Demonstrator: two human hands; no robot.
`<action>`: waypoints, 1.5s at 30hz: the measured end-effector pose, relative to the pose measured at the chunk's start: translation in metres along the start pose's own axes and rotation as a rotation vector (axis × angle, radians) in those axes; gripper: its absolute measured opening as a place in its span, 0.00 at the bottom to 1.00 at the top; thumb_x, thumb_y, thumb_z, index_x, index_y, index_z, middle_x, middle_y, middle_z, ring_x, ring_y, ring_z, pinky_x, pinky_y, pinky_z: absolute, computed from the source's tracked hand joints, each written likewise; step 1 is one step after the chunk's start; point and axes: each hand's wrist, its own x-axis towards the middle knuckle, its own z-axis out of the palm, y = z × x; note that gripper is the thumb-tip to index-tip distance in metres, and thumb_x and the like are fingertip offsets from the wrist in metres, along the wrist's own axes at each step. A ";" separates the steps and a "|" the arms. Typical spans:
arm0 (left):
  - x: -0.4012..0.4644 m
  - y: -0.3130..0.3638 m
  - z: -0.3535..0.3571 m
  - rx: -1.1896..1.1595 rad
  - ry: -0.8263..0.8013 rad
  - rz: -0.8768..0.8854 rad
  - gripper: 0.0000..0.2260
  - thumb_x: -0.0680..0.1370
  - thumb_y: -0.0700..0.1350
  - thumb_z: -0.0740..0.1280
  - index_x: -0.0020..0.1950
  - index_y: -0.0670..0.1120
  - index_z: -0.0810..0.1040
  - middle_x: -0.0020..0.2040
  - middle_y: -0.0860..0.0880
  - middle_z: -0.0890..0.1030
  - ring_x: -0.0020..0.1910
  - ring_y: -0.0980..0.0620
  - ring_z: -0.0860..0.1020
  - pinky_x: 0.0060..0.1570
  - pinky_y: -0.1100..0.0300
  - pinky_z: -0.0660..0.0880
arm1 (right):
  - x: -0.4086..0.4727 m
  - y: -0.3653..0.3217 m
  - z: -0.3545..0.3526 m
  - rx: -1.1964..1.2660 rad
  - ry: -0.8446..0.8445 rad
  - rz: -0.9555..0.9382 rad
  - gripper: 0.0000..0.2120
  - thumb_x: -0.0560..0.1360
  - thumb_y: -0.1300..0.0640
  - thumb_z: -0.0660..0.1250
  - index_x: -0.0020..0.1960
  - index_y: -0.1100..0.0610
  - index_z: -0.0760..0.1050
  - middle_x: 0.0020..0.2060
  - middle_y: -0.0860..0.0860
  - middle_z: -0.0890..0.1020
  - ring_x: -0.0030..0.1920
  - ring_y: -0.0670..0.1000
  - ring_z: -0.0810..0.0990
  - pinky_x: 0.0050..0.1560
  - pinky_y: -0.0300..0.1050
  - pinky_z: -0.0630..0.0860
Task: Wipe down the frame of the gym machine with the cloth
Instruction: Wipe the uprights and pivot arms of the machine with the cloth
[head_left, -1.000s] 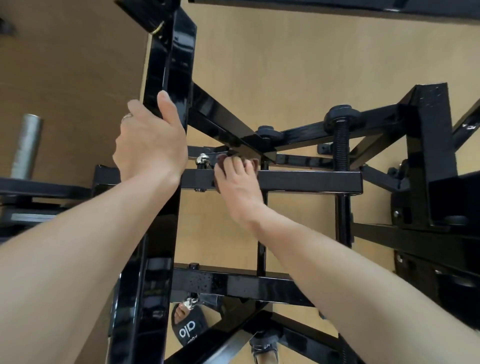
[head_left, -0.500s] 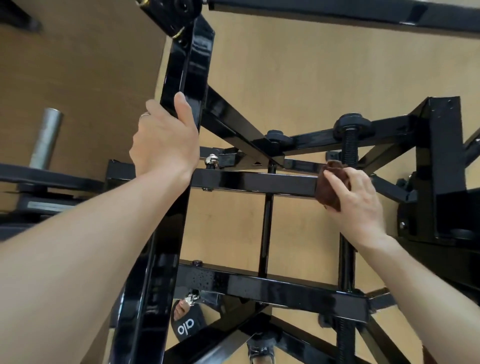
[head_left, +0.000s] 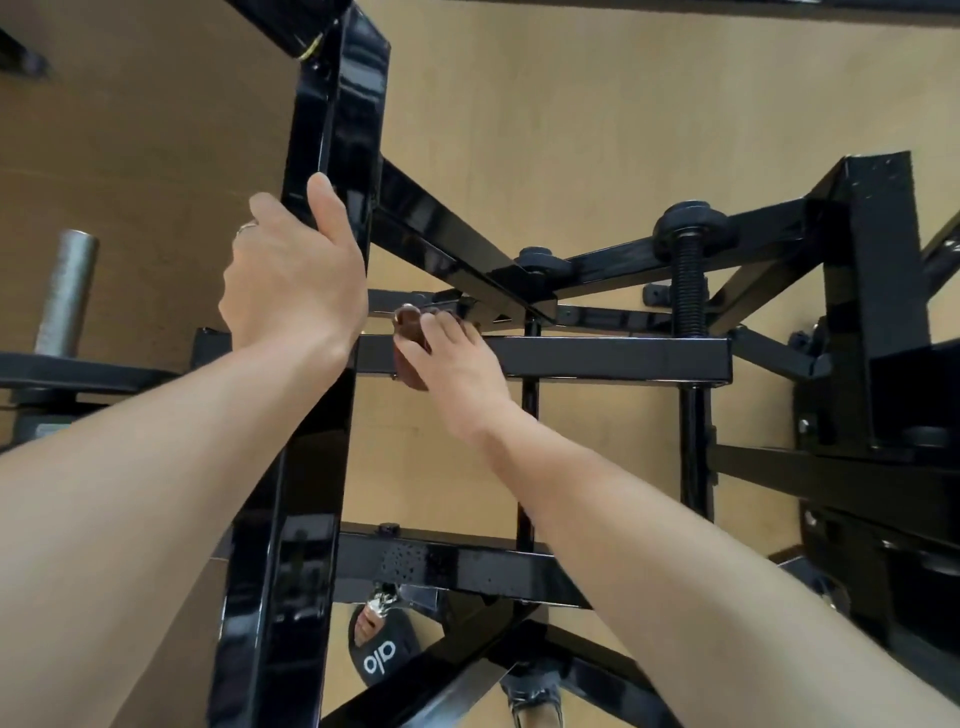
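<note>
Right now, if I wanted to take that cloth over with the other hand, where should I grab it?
Probably the lower end of the cloth, coming from below the crossbar. That brown fold hangs free under the bar, while the right hand covers the rest and presses it onto the bar's top.

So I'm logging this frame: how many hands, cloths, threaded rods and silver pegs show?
Hands: 2, the left hand and right hand
Cloth: 1
Threaded rod: 1
Silver peg: 1
Total: 5
</note>
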 end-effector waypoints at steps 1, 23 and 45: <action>0.000 0.001 0.000 -0.013 -0.003 -0.007 0.29 0.85 0.62 0.45 0.67 0.39 0.70 0.59 0.37 0.77 0.50 0.38 0.74 0.45 0.48 0.65 | -0.019 0.019 -0.002 0.011 0.023 0.034 0.41 0.71 0.61 0.76 0.80 0.53 0.62 0.74 0.58 0.65 0.75 0.61 0.61 0.78 0.57 0.59; -0.001 0.002 -0.010 -0.069 -0.090 -0.089 0.31 0.84 0.65 0.47 0.77 0.43 0.64 0.70 0.41 0.73 0.66 0.40 0.75 0.56 0.48 0.70 | 0.000 -0.015 -0.009 0.358 -0.131 0.076 0.32 0.77 0.62 0.71 0.79 0.55 0.65 0.78 0.58 0.62 0.78 0.61 0.58 0.77 0.56 0.61; -0.225 -0.151 -0.055 0.020 -0.126 -0.037 0.30 0.80 0.66 0.62 0.76 0.52 0.59 0.56 0.37 0.80 0.52 0.33 0.79 0.47 0.42 0.76 | -0.304 0.049 0.022 -0.017 -0.190 0.100 0.45 0.75 0.56 0.75 0.84 0.50 0.53 0.78 0.58 0.61 0.79 0.60 0.57 0.80 0.61 0.59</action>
